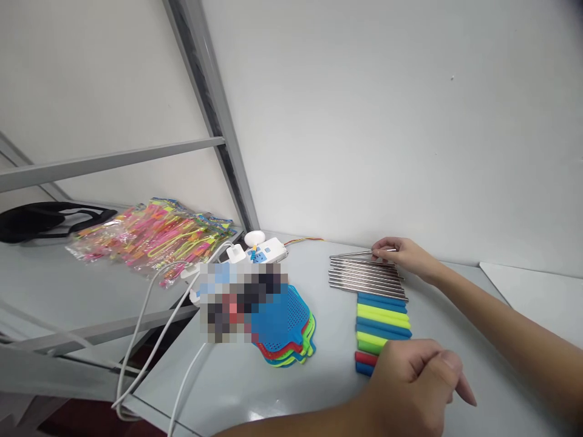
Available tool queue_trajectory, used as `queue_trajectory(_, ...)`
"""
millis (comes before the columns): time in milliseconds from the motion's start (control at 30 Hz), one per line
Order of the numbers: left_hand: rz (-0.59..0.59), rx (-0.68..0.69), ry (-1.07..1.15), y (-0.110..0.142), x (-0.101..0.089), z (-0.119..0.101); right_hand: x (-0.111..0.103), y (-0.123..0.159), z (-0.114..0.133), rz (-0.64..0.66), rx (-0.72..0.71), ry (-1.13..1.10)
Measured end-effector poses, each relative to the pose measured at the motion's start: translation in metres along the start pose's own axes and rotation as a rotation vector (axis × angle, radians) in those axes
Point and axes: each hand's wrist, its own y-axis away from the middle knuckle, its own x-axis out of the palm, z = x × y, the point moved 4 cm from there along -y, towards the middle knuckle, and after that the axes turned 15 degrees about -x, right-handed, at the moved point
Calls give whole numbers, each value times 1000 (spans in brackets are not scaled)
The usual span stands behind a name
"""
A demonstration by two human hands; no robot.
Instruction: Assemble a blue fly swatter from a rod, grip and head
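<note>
My right hand pinches a thin metal rod at the far edge of a row of metal rods. Just in front of that row, several coloured handle tubes in blue, yellow-green and red lie side by side. My left hand is closed above the near end of the tubes and partly covers them; what its fingers hold, if anything, is hidden. Left of the tubes lies a stack of fly swatter heads, a blue one on top, with red and green ones beneath.
A white power strip with plugs and loose white cables sits beside a blurred-out patch. Bagged colourful items and a black object lie on the left shelf. A metal post and the wall bound the table.
</note>
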Motion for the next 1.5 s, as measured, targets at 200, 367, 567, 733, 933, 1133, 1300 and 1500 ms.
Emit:
queue_trajectory(200,-29,216,-164,10,4,-13,-3,-3,-9,118,-106,282)
queue_trajectory(367,-28,365,-546,11,11,-10,3,-3,-6,178,-210,456)
queue_trajectory(567,-101,749,-1249,17,18,-17,18,-8,5,183,-286,601)
queue_trajectory(733,-365,596,-1402,14,-12,-25,37,-11,9,225,-363,662)
queue_trajectory(933,-402,351,-1467,7,-22,-10,45,-3,4,202,-411,712)
queue_trajectory(1133,-398,275,-1462,-1,-14,-2,49,9,0,161,-411,741)
queue_trajectory(1300,-460,326,-1466,-7,-13,4,48,12,0,165,-391,747)
queue_trajectory(1500,-510,424,-1520,-5,-9,2,34,20,14,160,-372,750)
